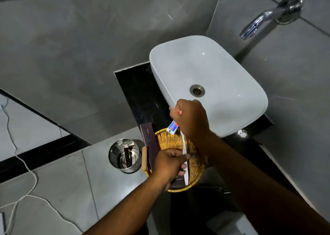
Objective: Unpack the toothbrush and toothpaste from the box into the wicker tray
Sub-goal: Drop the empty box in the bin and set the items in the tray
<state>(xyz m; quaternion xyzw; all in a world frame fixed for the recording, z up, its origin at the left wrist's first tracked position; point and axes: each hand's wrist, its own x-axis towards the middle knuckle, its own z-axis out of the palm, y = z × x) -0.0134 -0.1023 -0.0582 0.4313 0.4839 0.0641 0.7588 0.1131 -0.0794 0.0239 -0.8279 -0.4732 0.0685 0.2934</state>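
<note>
Small white, red and blue toothpaste tube (172, 127): one. Pinched in the right hand (192, 117) above the far rim of the round woven wicker tray (195, 163). Likely light, soft, dentable; best gripped at its flat crimped end.

White plastic toothbrush (184, 145): one. Slanting over the tray, upper end under the right hand. Probably stiff, light, slick; take mid-handle.

Dark brown cardboard box (177, 181): one, clasped by the closed left hand (168, 163). A second dark brown box labelled comb (150, 142) lies at the tray's left rim.
</note>
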